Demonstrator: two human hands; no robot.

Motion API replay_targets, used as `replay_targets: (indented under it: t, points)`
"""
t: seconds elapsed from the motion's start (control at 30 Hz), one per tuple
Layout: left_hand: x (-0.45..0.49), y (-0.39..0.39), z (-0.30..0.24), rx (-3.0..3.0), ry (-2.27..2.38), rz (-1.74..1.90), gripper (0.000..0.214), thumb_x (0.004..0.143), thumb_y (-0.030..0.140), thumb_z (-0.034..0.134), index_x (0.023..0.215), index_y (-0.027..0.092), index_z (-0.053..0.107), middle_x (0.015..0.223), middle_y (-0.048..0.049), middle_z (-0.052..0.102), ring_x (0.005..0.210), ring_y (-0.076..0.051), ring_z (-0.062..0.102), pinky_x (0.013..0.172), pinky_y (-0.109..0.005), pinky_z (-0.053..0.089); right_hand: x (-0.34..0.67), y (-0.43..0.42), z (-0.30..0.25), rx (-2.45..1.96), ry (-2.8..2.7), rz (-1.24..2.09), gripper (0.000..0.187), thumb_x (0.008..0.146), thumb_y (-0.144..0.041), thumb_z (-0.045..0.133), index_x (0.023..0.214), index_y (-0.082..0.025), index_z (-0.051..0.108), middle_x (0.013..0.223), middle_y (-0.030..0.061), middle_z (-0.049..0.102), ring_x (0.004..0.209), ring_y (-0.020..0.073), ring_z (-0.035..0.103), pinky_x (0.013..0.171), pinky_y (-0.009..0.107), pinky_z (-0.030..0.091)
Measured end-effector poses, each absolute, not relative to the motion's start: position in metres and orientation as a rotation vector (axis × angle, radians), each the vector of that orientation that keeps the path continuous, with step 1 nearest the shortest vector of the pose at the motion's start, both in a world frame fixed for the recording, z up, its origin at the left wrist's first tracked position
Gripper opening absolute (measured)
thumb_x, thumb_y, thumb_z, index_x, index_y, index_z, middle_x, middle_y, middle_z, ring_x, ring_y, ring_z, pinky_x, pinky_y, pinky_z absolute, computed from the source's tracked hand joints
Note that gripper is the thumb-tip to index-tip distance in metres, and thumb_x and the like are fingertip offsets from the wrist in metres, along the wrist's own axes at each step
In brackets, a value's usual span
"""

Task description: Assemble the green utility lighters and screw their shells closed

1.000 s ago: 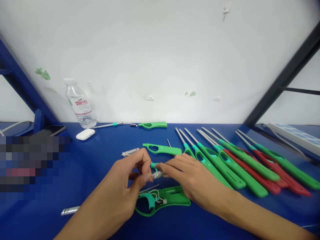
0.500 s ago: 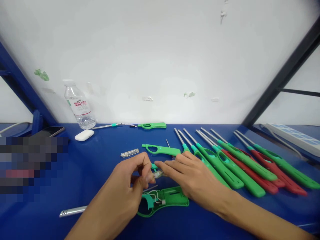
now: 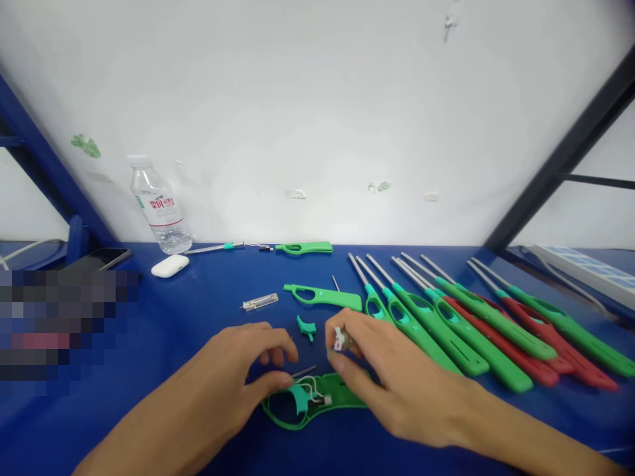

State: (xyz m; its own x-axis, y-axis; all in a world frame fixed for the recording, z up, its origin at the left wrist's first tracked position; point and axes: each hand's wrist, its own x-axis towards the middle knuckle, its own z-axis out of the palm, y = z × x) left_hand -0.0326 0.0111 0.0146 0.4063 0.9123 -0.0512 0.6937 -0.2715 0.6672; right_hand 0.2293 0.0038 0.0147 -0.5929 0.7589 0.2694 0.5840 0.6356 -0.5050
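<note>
Low over the blue table, my right hand (image 3: 391, 377) pinches a small clear lighter fuel tank; its white valve end (image 3: 340, 339) shows between thumb and fingers, the rest is covered. My left hand (image 3: 243, 370) is open, thumb and bent fingers apart, beside an opened green lighter shell (image 3: 342, 390). Inside that shell are white wires and a teal trigger (image 3: 298, 398). A thin metal pin (image 3: 303, 371) lies at its upper edge. Just beyond my hands sits a loose teal trigger (image 3: 306, 327). A green half shell (image 3: 325, 297) and another clear fuel tank (image 3: 260, 302) lie farther back.
Several long green lighters (image 3: 421, 324) and red ones (image 3: 590, 370) fan out at the right. Along the wall stand a water bottle (image 3: 161, 211), a white case (image 3: 170, 266), a metal lighter tube (image 3: 213, 249) and a green shell (image 3: 307, 248). A power strip (image 3: 585, 264) lies far right.
My hands have separated: the left has let go and moved left, and the right has turned with the fuel tank in it. The loose teal trigger is now uncovered.
</note>
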Motion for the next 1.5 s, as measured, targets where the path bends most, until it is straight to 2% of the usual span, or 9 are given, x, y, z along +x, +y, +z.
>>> replay_targets:
  t: [0.1, 0.2, 0.3, 0.6, 0.8, 0.93, 1.07, 1.27, 1.5]
  points:
    - [-0.033, 0.013, 0.006, 2.064, 1.324, 0.42, 0.014, 0.087, 0.022, 0.072, 0.091, 0.033, 0.08, 0.097, 0.0065, 0.08, 0.089, -0.018, 0.07, 0.081, -0.028, 0.047, 0.228, 0.002, 0.016, -1.099, -2.439, 0.562, 0.006, 0.107, -0.027, 0.066, 0.111, -0.026, 0.062, 0.095, -0.0015, 0.069, 0.08, 0.0193, 0.063, 0.076, 0.033, 0.049]
    - [-0.031, 0.016, 0.0, 2.095, 1.31, 0.378, 0.019, 0.083, 0.015, 0.073, 0.085, 0.032, 0.08, 0.093, 0.0068, 0.078, 0.089, -0.017, 0.069, 0.081, -0.027, 0.046, 0.227, 0.004, 0.012, -1.058, -2.517, 0.606, 0.011, 0.107, -0.028, 0.07, 0.098, -0.025, 0.065, 0.09, -0.0034, 0.071, 0.083, 0.0181, 0.067, 0.078, 0.031, 0.048]
    - [-0.028, 0.017, -0.003, 2.132, 1.333, 0.361, 0.022, 0.083, 0.009, 0.072, 0.081, 0.03, 0.079, 0.089, 0.0062, 0.076, 0.087, -0.017, 0.068, 0.081, -0.028, 0.044, 0.226, 0.006, 0.006, -1.015, -2.582, 0.605, 0.017, 0.108, -0.03, 0.072, 0.093, -0.024, 0.066, 0.087, -0.0031, 0.071, 0.083, 0.0179, 0.069, 0.077, 0.03, 0.046]
    - [-0.022, 0.012, -0.002, 2.214, 1.399, 0.264, 0.022, 0.088, 0.008, 0.067, 0.081, 0.028, 0.075, 0.09, 0.0037, 0.075, 0.089, -0.02, 0.066, 0.082, -0.033, 0.041, 0.225, 0.008, -0.006, -0.972, -2.604, 0.664, 0.016, 0.109, -0.023, 0.068, 0.094, -0.023, 0.063, 0.087, -0.0027, 0.07, 0.083, 0.0182, 0.069, 0.077, 0.029, 0.047]
    - [-0.013, 0.011, 0.006, 2.223, 1.491, 0.118, 0.025, 0.088, 0.003, 0.06, 0.084, 0.024, 0.072, 0.095, -0.0022, 0.075, 0.094, -0.026, 0.067, 0.081, -0.037, 0.042, 0.224, 0.009, -0.011, -0.978, -2.562, 0.724, 0.019, 0.108, -0.022, 0.069, 0.092, -0.024, 0.061, 0.083, -0.0037, 0.071, 0.08, 0.018, 0.069, 0.076, 0.029, 0.047]
    - [-0.008, 0.011, 0.012, 2.229, 1.515, 0.024, 0.026, 0.089, 0.003, 0.06, 0.084, 0.025, 0.074, 0.097, -0.0022, 0.076, 0.097, -0.027, 0.069, 0.083, -0.037, 0.043, 0.225, 0.01, -0.009, -0.978, -2.569, 0.72, 0.021, 0.109, -0.022, 0.069, 0.09, -0.024, 0.061, 0.083, -0.0037, 0.07, 0.079, 0.0175, 0.068, 0.072, 0.028, 0.044]
    - [-0.005, 0.009, 0.015, 2.246, 1.559, -0.044, 0.026, 0.091, 0.004, 0.061, 0.086, 0.024, 0.076, 0.1, -0.0046, 0.076, 0.1, -0.029, 0.07, 0.083, -0.038, 0.044, 0.227, 0.013, -0.004, -0.949, -2.559, 0.725, 0.017, 0.11, -0.016, 0.063, 0.095, -0.024, 0.064, 0.088, -0.0038, 0.072, 0.084, 0.0169, 0.07, 0.075, 0.028, 0.044]
    - [-0.005, 0.004, 0.017, 2.275, 1.579, -0.06, 0.025, 0.093, 0.008, 0.06, 0.086, 0.024, 0.079, 0.1, -0.0067, 0.077, 0.095, -0.029, 0.072, 0.08, -0.037, 0.047, 0.23, 0.013, 0.008, -1.052, -2.504, 0.647, 0.023, 0.109, -0.02, 0.063, 0.086, -0.023, 0.062, 0.078, -0.0054, 0.067, 0.072, 0.0154, 0.061, 0.069, 0.029, 0.039]
    - [-0.01, 0.001, 0.013, 2.351, 1.534, 0.078, 0.028, 0.092, 0.01, 0.06, 0.08, 0.027, 0.079, 0.091, -0.0035, 0.076, 0.086, -0.024, 0.072, 0.076, -0.031, 0.049, 0.23, 0.011, 0.012, -1.081, -2.554, 0.664, 0.012, 0.106, -0.021, 0.069, 0.094, -0.024, 0.071, 0.086, -0.004, 0.073, 0.08, 0.0162, 0.067, 0.073, 0.028, 0.041]
